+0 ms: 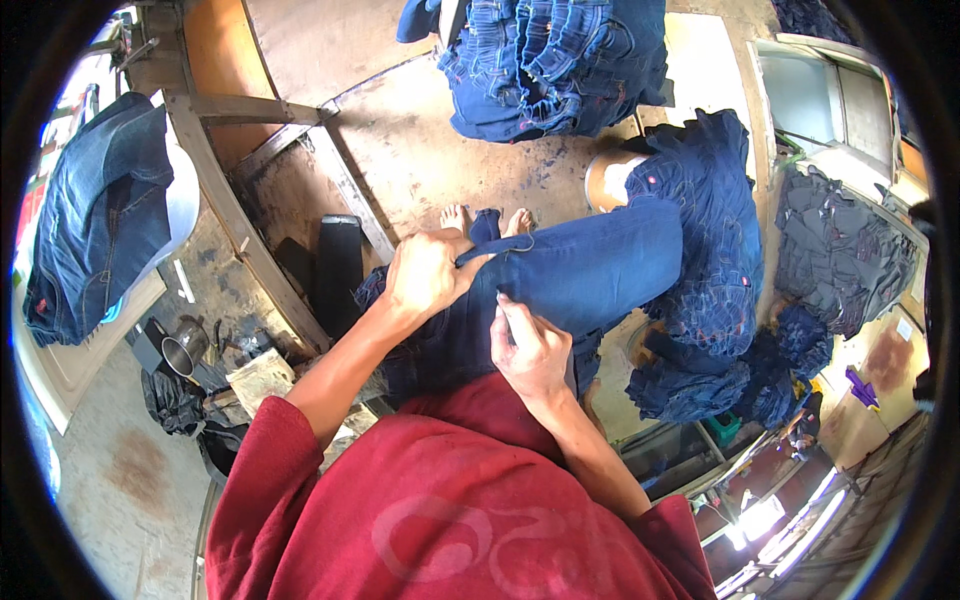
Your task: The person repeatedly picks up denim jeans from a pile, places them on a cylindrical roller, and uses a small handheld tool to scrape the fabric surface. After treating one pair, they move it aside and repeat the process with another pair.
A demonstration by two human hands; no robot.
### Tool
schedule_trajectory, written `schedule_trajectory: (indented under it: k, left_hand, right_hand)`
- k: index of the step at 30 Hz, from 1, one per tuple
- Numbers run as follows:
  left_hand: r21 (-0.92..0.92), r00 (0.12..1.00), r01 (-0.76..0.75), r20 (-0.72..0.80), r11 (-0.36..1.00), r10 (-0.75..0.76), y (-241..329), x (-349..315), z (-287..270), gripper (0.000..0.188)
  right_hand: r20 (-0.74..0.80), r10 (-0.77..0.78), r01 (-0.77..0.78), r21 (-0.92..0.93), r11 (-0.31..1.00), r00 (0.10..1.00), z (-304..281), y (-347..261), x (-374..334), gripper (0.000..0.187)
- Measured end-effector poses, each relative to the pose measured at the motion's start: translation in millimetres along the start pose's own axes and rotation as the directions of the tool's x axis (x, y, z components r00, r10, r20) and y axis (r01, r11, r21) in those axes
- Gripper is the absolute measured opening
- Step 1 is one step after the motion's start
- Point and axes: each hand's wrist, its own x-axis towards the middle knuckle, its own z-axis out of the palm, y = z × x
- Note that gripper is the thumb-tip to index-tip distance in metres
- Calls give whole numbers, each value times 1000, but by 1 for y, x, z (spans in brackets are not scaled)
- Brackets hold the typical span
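A pair of blue denim trousers (610, 262) lies across my lap, with one leg stretching to the right. My left hand (430, 272) is closed on the upper edge of the denim, its fingers pinching the fabric by a seam. Just below and to the right, my right hand (530, 350) is held over the same denim with fingers curled and the thumb and forefinger pressed together. Whatever those fingertips hold, if anything, is too small to make out. A loose thread (525, 243) curls on the cloth between the hands.
Gathered-waist jeans (560, 75) are stacked ahead. More jeans (705, 240) are heaped at the right, beside dark grey garments (840, 250). Left of me are a wooden frame (240, 225), draped jeans (105, 215) and a metal mug (184, 348). Bare feet (518, 222) show on the floor.
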Motion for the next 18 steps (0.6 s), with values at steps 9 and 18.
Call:
schedule_trajectory:
  k: [9, 18]
  left_hand:
    - [18, 1000, 10, 26, 1000, -10, 1, 2, -1, 26]
    - [20, 1000, 5, 9, 1000, -5, 2, 1, -1, 27]
  right_hand:
    - [42, 6, -4, -41, 999, 999, -3, -1, -3, 21]
    - [2, -49, 49, -21, 999, 999, -4, 3, -4, 23]
